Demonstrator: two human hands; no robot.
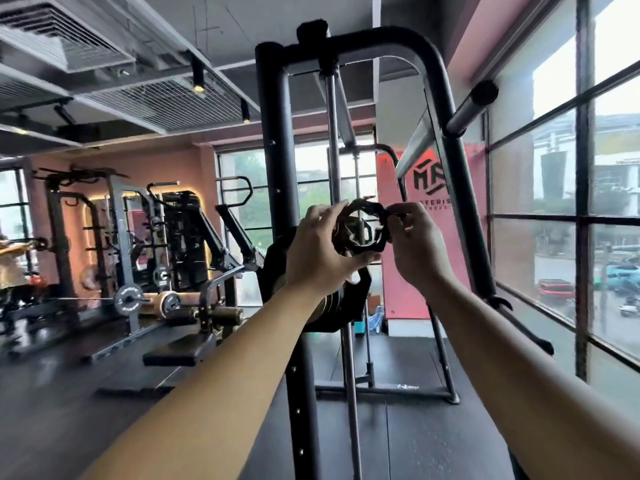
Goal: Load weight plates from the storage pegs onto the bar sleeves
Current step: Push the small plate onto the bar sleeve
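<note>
Windows (554, 168) beyond rack upright (277, 150); left hand (318, 251), right hand (415, 247) gripping collar (363, 230) by plates (332, 306).

The gym is lit by flat grey daylight from the tall black-framed windows (616, 64) at the right edge, blown out toward the top corner. Straight lines are bowed near the edges. The black clamp collar (363, 233) and far grey gym machines (173, 230) are softly smeared

Left of me: power racks (69, 216) along the far wall | black bench pad (180, 349) low beside them | overhead: ceiling vent grille (59, 32), track spotlights (198, 76) | ahead: red logo banner (386, 195) | my right: tall windows (613, 161), 1 red car (556, 289) outside.
</note>
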